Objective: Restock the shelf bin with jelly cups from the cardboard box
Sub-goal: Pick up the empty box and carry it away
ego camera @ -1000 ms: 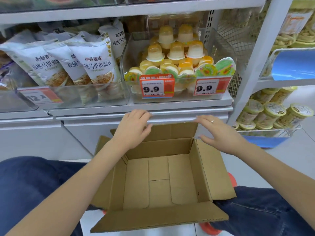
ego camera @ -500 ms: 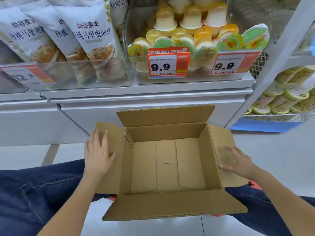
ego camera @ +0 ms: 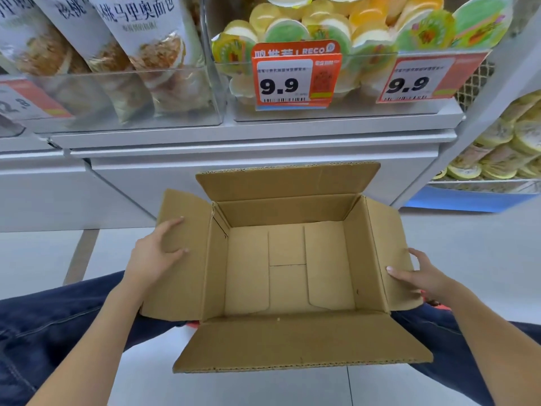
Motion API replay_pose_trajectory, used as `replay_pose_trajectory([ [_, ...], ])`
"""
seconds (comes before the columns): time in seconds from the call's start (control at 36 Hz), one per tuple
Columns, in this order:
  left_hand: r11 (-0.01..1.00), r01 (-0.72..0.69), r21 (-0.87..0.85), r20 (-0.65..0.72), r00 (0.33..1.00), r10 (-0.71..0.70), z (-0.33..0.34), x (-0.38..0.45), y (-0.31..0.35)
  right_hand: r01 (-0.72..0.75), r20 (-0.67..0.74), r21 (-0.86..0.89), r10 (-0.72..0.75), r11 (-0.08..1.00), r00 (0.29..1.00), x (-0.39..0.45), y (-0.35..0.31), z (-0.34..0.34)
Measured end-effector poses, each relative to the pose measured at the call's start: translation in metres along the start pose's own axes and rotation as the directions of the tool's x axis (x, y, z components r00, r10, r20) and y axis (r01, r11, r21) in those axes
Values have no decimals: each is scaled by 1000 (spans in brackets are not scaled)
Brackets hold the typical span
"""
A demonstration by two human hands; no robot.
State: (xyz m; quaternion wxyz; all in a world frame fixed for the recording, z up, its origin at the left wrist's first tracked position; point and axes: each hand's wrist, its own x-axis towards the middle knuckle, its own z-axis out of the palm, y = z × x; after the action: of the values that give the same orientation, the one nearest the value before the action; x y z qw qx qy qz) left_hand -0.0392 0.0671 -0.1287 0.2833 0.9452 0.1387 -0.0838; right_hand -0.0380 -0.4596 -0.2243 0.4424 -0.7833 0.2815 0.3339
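Observation:
The brown cardboard box (ego camera: 288,268) sits between my knees with all flaps folded out, and nothing lies inside it. My left hand (ego camera: 155,253) grips the left flap, fingers curled over its edge. My right hand (ego camera: 418,276) holds the right flap from outside, thumb on top. Above, the clear shelf bin (ego camera: 363,108) is heaped with yellow, orange and green-lidded jelly cups (ego camera: 316,24) behind two 9.9 price tags.
A neighbouring clear bin (ego camera: 126,95) of white bread bags stands to the left. Round yellow-lidded tubs (ego camera: 503,148) fill a lower rack at right. The grey shelf base (ego camera: 234,159) runs just behind the box. My jeans-clad legs flank the box on pale floor tiles.
Both hands dropped from the box's far edge to its side flaps and now grasp them. The view has moved closer to the shelf and box.

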Motion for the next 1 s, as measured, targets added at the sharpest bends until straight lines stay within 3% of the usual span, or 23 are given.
replay_pose_trajectory([
  [0.22, 999, 20, -40, 12, 1000, -20, 0, -2, 12, 73, -240, -186, -117, 980, 964, -19, -2, -11],
  [0.53, 1000, 6, -5, 61, 998, -6, -1, -5, 29, 390, -121, -353, -455, 850, 882, -73, -44, -36],
  [0.61, 1000, -25, -11, 83, 996, 26, 1, -4, 41, 379, -109, -414, -458, 828, 882, -85, -48, -33],
  [1.0, 973, -229, 24, 230, 949, 217, 36, -9, 131, 187, -343, -396, -334, 899, 878, -142, 7, -51],
])
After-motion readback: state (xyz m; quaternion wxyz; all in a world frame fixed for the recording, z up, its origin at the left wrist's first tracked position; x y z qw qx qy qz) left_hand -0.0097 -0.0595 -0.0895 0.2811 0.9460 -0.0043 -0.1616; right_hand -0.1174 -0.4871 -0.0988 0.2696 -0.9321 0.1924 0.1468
